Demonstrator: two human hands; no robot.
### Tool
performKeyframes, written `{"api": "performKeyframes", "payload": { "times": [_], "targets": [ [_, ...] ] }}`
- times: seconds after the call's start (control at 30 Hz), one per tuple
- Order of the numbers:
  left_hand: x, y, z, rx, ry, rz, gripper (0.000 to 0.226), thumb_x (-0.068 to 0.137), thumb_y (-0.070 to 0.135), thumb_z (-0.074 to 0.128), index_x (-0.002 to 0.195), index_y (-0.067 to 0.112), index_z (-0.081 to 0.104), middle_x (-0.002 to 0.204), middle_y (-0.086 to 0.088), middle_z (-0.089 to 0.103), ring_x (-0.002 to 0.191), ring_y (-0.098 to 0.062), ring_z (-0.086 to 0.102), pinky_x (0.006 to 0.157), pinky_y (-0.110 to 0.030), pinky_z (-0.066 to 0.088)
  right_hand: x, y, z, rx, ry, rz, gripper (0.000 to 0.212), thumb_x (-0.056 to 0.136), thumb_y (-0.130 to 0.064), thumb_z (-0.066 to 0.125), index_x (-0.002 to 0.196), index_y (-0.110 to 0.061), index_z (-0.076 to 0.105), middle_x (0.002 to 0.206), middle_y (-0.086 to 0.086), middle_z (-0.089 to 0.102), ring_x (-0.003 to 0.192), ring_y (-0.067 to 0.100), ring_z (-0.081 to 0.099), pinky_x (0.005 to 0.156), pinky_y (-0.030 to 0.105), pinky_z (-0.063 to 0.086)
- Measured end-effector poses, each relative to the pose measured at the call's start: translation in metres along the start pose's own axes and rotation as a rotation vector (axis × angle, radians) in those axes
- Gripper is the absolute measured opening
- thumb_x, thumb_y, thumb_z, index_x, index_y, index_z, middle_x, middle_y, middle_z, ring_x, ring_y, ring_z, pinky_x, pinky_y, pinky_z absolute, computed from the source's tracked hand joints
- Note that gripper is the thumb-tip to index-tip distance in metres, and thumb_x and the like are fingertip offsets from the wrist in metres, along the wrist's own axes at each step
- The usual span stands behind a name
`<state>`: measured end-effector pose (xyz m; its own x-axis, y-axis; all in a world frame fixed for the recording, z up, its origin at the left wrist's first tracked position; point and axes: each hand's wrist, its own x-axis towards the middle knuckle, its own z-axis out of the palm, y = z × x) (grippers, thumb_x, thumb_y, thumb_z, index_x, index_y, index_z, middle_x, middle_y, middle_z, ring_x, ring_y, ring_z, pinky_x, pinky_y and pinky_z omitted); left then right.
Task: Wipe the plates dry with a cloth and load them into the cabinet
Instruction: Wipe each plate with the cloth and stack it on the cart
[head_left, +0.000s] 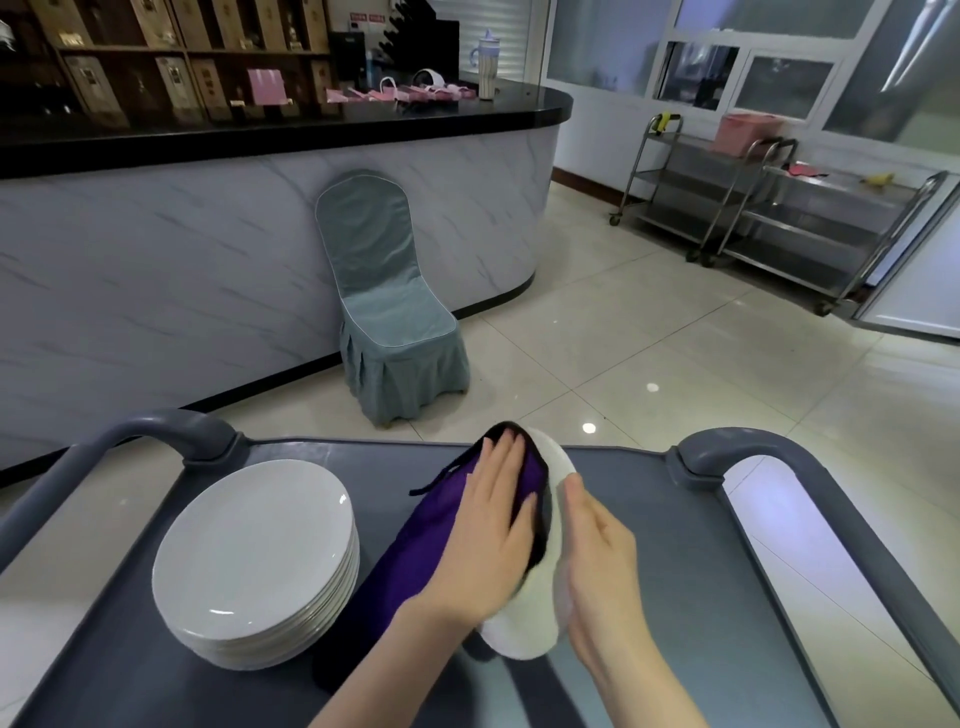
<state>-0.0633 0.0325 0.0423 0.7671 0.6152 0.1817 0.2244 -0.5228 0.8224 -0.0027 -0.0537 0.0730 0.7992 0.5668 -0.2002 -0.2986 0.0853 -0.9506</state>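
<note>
The right hand (602, 561) holds a round white plate (524, 631) tilted up on its edge. Its thumb lies along the smooth glazed rim, and its fingers are hidden behind the plate. The left hand (498, 525) lies flat with straight fingers, pressing a soft purple cloth (415, 540) with a dark hem against the plate's face. The cloth covers most of that face, then trails down and to the left of the hands in a long fold.

Left of the grip, close beside the hanging cloth, a stack of plates (254, 545) sits level, white and glossy with thin stacked rims. Under both hands is the matte grey plastic tray of a cart (649, 519), with rounded handles rising at its far corners.

Beyond the grip, a chair (384, 312) in a blue-grey fabric cover with a pleated skirt stands on the shiny tiled floor (649, 353), against a curved marble-patterned counter (156, 260).
</note>
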Motion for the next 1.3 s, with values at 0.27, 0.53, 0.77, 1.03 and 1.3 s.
{"api": "performKeyframes", "payload": {
  "times": [0.27,0.53,0.77,1.03,1.3],
  "targets": [
    [-0.009,-0.002,0.008,-0.255,0.161,0.071,0.041,0.102,0.026,0.035,0.138,0.046,0.036,0.153,0.021,0.034,0.144,0.003,0.026,0.122,-0.037,0.021,-0.005,0.005,0.004,-0.003,0.010,0.003,0.029,0.101,-0.032,0.054,0.095,-0.020,0.080,0.093,0.001,0.079,0.089,0.014,0.074,0.077,0.027,0.056],
    [-0.025,-0.003,0.017,0.023,0.057,0.144,0.055,0.096,0.037,0.033,0.148,0.040,0.018,0.158,0.023,0.019,0.149,0.004,0.005,0.123,-0.031,0.003,0.004,-0.005,0.007,-0.012,0.010,-0.022,0.030,0.103,-0.032,0.051,0.097,-0.023,0.079,0.097,-0.001,0.079,0.095,0.012,0.074,0.078,0.025,0.055],
    [0.001,-0.003,-0.003,0.112,-0.027,0.175,0.049,0.104,0.029,0.023,0.152,0.036,0.012,0.163,0.019,0.010,0.149,0.004,-0.003,0.123,-0.030,-0.002,-0.006,0.002,0.002,0.020,-0.045,-0.010,0.033,0.103,-0.023,0.050,0.090,-0.020,0.081,0.097,0.003,0.079,0.092,0.010,0.074,0.069,0.016,0.055],
    [-0.007,-0.046,-0.016,-0.138,-0.014,-0.022,0.055,0.107,0.016,0.029,0.142,0.054,0.009,0.157,0.034,0.005,0.146,0.010,0.002,0.125,-0.030,0.004,0.006,-0.023,-0.034,-0.031,-0.093,0.089,0.036,0.100,-0.034,0.056,0.084,-0.009,0.078,0.091,0.010,0.076,0.077,0.020,0.068,0.072,0.034,0.052],
    [-0.002,-0.027,-0.007,0.176,-0.069,0.274,0.056,0.104,0.039,0.031,0.153,0.043,0.005,0.162,0.028,0.000,0.150,0.000,-0.002,0.122,-0.023,-0.001,0.008,-0.012,-0.027,-0.103,-0.182,0.152,0.030,0.102,-0.029,0.052,0.108,-0.014,0.077,0.108,0.009,0.077,0.103,0.024,0.073,0.084,0.036,0.056]
  ]
}}
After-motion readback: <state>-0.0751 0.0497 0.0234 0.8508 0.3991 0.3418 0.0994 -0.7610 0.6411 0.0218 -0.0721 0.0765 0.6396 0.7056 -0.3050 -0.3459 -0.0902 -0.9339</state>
